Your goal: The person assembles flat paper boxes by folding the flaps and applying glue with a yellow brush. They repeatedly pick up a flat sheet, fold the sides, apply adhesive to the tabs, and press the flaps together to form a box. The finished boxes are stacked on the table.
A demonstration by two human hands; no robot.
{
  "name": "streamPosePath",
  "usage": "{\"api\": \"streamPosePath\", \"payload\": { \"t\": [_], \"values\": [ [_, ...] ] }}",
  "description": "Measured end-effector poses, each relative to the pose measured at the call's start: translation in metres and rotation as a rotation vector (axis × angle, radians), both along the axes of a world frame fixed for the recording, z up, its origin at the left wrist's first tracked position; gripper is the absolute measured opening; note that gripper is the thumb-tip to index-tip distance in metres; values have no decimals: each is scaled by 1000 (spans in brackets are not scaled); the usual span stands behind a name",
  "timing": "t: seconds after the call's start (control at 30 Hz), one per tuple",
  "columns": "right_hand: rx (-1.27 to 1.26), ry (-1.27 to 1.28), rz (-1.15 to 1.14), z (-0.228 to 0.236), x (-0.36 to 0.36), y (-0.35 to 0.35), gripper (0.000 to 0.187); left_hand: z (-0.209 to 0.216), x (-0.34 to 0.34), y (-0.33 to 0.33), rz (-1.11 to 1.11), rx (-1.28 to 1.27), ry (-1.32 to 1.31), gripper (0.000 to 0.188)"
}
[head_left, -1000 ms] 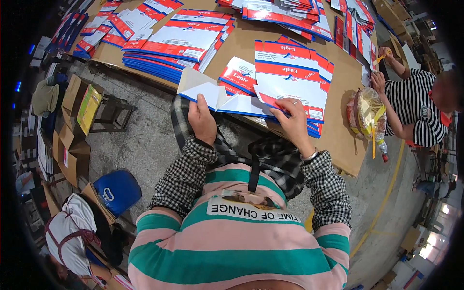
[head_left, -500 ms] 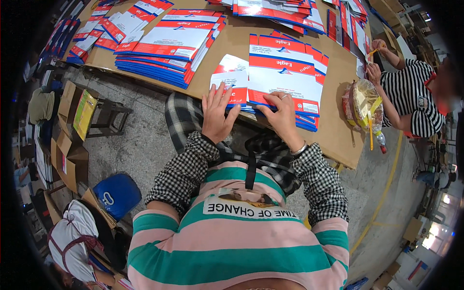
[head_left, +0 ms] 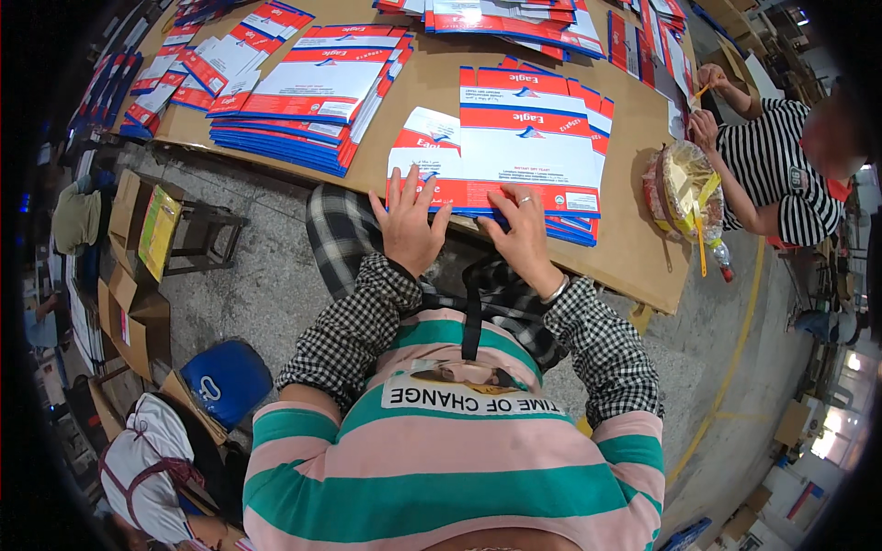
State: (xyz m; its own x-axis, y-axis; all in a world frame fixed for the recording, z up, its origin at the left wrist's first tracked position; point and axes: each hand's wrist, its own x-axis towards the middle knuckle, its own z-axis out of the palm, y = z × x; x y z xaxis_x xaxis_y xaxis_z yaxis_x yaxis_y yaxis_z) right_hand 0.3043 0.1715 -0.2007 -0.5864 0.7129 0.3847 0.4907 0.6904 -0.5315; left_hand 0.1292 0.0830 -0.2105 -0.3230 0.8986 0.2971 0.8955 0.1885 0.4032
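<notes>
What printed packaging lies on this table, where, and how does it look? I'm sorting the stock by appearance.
Flat carton stack: at the table's near edge under the left hand and right hand; white panels, red and blue bands.
Second carton stack: to the left; same colours, blue edges showing.
Fanned cartons: far left; red, white, blue.
Clear plastic bag: right, beside a seated person in stripes; yellowish contents.

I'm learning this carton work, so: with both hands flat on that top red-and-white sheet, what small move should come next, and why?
Probably draw the top flat carton sheet toward the table edge. The left hand and right hand both press on its near edge, fingers spread, and it lies loose atop the stack.
</notes>
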Motion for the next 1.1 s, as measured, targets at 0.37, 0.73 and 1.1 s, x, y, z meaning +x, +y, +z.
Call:
{"api": "streamPosePath", "payload": {
  "t": [0.37, 0.73, 1.1],
  "values": [
    [-2, -38, -34, 7, -4, -23, 38, 4, 3, -2, 271, 106, -189, 78],
    [-82, -57, 39, 29, -14, -48, 35, -1, -30, -2, 485, -23, -1705, 35],
    [-507, 411, -18, 42, 1, -30, 14, 32, -24, -19, 258, 222, -1505, 18]
  ]
}}
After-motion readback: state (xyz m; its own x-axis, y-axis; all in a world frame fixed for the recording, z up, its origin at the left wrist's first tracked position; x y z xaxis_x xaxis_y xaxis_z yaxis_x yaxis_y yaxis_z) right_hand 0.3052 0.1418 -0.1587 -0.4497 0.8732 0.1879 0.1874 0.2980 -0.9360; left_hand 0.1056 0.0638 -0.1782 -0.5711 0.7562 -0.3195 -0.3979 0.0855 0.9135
